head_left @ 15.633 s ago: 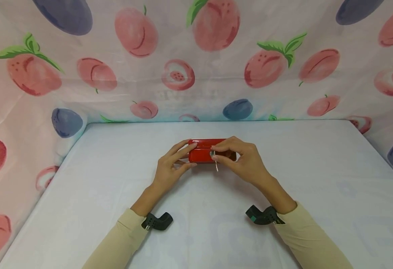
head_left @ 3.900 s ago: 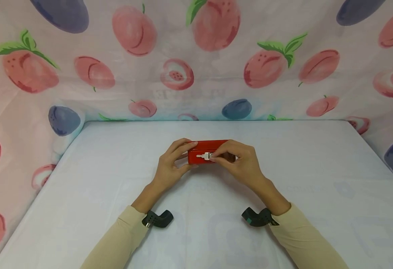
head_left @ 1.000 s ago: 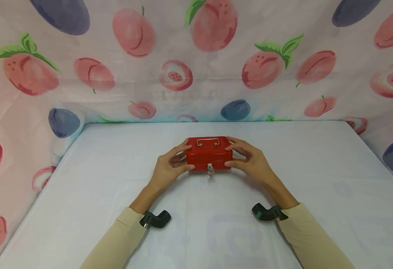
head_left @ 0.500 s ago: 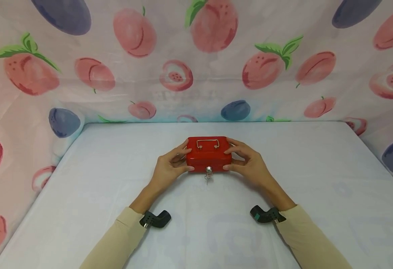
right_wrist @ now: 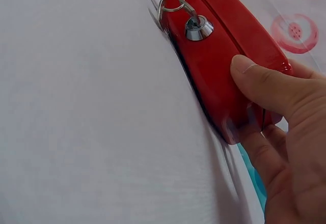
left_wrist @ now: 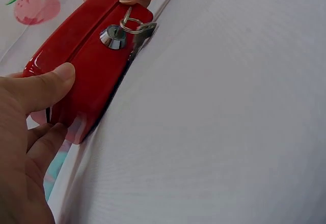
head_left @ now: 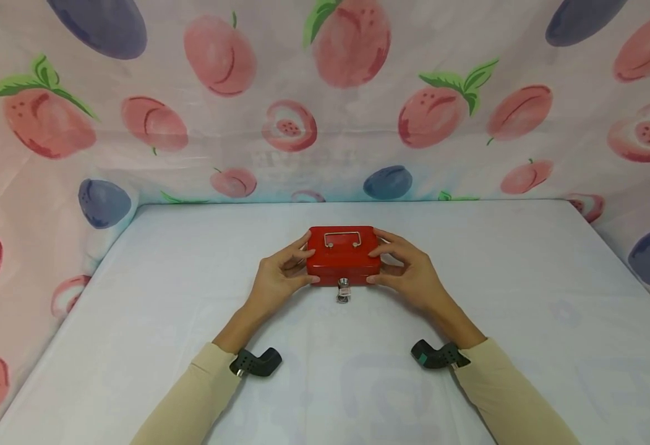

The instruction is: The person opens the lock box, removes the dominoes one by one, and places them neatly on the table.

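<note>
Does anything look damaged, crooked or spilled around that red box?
Nothing stands out. The red box looks closed and undented where visible, held between the left hand and right hand. Its wire handle looks straight, and a key is in the lock, with a ring hanging from it. The white cloth shows no spill.

Faint lettering (head_left: 305, 159), on fruit-print backdrop (head_left: 352, 117), unreadable; no legible text

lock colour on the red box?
Shiny silver. The lock on the red box shows best in the right wrist view.
</note>
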`<state>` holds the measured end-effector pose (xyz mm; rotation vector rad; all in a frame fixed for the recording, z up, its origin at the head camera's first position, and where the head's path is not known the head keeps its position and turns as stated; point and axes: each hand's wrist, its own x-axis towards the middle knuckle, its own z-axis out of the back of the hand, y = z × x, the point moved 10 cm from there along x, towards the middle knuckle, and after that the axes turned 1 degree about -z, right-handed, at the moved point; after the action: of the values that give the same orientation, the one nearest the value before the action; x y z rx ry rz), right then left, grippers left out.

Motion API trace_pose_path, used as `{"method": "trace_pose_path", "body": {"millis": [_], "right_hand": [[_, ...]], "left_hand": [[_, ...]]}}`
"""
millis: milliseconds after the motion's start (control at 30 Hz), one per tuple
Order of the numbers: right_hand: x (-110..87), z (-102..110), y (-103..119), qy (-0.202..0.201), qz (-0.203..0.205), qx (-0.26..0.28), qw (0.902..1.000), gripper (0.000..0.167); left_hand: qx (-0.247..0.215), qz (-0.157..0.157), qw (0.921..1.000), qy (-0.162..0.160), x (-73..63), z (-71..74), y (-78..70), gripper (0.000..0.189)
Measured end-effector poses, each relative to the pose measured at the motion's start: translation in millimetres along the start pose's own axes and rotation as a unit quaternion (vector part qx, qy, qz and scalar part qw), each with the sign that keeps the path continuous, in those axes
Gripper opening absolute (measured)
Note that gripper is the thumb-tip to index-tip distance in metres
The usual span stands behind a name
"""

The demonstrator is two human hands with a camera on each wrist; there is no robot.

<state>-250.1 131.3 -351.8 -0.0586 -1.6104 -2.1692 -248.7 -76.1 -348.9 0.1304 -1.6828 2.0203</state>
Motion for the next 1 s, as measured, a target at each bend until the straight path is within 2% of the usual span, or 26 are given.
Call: {"method": "trace_pose_path", "body": {"millis": [267, 733, 1000], "right_hand": [[-1.1, -1, 5, -0.001, 0.003, -0.024, 0.9997, 0.037], [-2.4, -1, 9, -0.004, 0.019, -0.048, 0.9987, 0.036], [-3.4, 0, 11, -0.010, 0.028, -0.044, 0.9986, 0.036]], "left_hand": [[0.029, -0.014, 0.9995, 0.000, -0.5, 0.2, -5.7, 0.043], [0.055, 0.005, 0.9984, 0.009, 0.7, -2.1, -3.1, 0.042], [0.054, -0.018, 0.9983, 0.009, 1.0, -3.5, -4.4, 0.036]]}}
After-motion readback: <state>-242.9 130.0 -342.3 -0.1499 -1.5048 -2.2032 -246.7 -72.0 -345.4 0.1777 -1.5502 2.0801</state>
